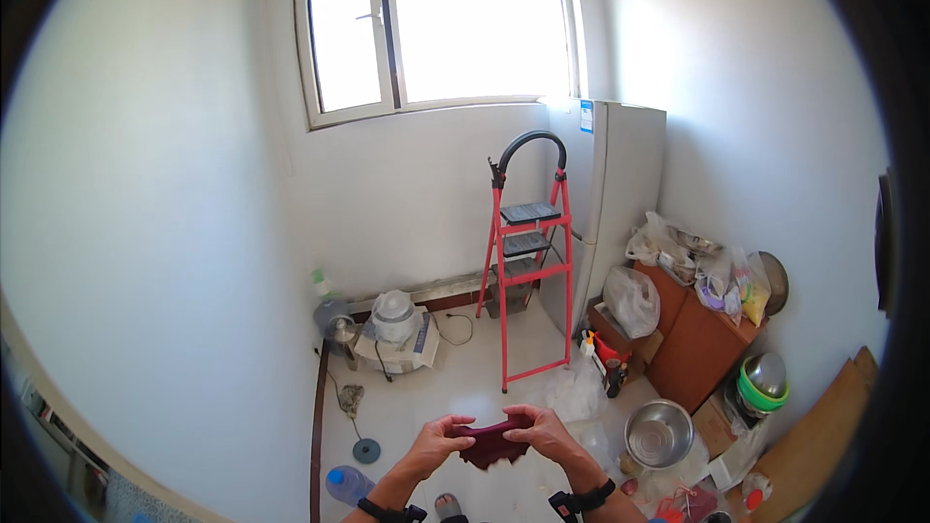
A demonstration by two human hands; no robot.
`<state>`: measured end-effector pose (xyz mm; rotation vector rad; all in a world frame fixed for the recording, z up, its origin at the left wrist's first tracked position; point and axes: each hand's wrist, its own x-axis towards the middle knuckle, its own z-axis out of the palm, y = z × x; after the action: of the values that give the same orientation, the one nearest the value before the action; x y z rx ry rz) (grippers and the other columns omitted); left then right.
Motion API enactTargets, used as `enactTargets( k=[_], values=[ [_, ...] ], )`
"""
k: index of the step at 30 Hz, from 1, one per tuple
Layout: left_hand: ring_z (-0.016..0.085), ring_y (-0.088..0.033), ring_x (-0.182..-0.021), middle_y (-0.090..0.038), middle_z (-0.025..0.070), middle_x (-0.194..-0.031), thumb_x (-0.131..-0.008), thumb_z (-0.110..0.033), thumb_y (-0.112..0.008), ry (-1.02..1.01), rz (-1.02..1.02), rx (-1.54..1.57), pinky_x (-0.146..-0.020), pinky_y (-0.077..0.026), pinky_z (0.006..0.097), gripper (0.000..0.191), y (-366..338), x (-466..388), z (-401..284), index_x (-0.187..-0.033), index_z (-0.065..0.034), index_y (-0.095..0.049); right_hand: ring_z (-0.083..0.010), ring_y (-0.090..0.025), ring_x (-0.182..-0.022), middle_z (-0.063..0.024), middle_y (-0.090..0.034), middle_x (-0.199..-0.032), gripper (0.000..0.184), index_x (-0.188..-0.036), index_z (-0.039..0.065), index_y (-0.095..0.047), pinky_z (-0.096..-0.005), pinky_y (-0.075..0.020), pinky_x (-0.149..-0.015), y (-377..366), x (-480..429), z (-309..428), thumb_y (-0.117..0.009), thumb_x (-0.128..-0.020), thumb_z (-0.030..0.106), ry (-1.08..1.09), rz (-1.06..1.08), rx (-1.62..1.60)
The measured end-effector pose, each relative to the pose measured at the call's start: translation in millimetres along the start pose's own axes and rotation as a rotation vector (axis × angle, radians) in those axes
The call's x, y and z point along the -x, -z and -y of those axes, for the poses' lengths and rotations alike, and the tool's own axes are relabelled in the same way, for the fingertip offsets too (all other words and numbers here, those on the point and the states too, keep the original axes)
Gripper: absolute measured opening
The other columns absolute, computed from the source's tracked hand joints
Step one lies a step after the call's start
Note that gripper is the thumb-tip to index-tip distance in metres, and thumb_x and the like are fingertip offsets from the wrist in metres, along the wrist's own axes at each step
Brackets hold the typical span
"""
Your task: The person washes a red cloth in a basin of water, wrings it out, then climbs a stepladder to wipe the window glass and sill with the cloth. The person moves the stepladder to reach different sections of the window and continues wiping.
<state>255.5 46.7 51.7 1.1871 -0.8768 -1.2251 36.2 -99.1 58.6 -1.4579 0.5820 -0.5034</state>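
A dark maroon cloth [494, 444] is stretched between my two hands, low in the middle of the head view. My left hand [445, 439] pinches its left end between thumb and fingers. At the other end, my right hand [539, 434] grips the cloth's upper right part. The lower edge of the cloth hangs loose and uneven above the pale tiled floor [465, 363]. Both wrists wear black straps. Below the cloth, one sandalled foot [447, 505] shows.
A red step ladder [536, 272] stands before a refrigerator [628, 181]. To the right are a steel basin [660, 434], a brown cabinet [676, 334] under plastic bags, and a cardboard sheet [806, 443]. A large water bottle [349, 484] and a kettle base [366, 451] lie at left.
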Motion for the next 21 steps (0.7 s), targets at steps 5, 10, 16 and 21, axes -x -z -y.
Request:
enactTargets(
  k=[5, 10, 16, 21],
  values=[
    [0.010, -0.064, -0.085, -0.072, 0.0034, -0.095, -0.096, -0.010, -0.074, -0.031, -0.020, -0.289, -0.072, -0.053, 0.0280, 0.018, 56, -92, -13, -0.110, 0.0006, -0.073, -0.0172, -0.070, -0.096, -0.0079, -0.077, -0.107, 0.047, -0.129, -0.002, -0.069, -0.0297, -0.0557, -0.091, 8, -103, 13, -0.080, -0.084, 0.007, -0.086, -0.111, 0.262],
    [0.010, -0.062, -0.079, -0.070, -0.0001, -0.087, -0.098, -0.020, -0.073, -0.297, -0.091, -0.720, -0.070, -0.048, 0.0271, 0.018, 125, -184, -46, -0.102, -0.0023, -0.075, -0.0123, -0.070, -0.087, -0.0071, -0.077, -0.094, 0.027, -0.111, 0.000, -0.076, -0.0282, -0.0556, -0.078, 19, -191, 33, -0.080, -0.087, 0.012, 0.031, -0.123, 0.347],
    [0.010, -0.061, -0.081, -0.069, 0.0012, -0.088, -0.105, -0.018, -0.064, -0.213, 0.054, -0.334, -0.076, -0.049, 0.0260, 0.017, 172, -272, -73, -0.102, -0.0009, -0.066, -0.0153, -0.072, -0.076, -0.0068, -0.073, -0.085, 0.019, -0.101, -0.002, -0.077, -0.0298, -0.0569, -0.070, 27, -286, 39, -0.082, -0.086, 0.008, 0.179, -0.239, 0.337],
    [0.004, -0.053, -0.075, -0.060, -0.0056, -0.083, -0.107, -0.019, -0.062, -0.165, -0.050, -0.125, -0.067, -0.044, 0.0218, 0.014, 200, -343, -92, -0.101, -0.0060, -0.062, -0.0111, -0.068, -0.084, 0.0004, -0.070, -0.085, 0.018, -0.103, 0.000, -0.075, -0.0285, -0.0548, -0.077, 52, -369, 56, -0.079, -0.091, 0.012, 0.115, -0.136, 0.120]
  ],
)
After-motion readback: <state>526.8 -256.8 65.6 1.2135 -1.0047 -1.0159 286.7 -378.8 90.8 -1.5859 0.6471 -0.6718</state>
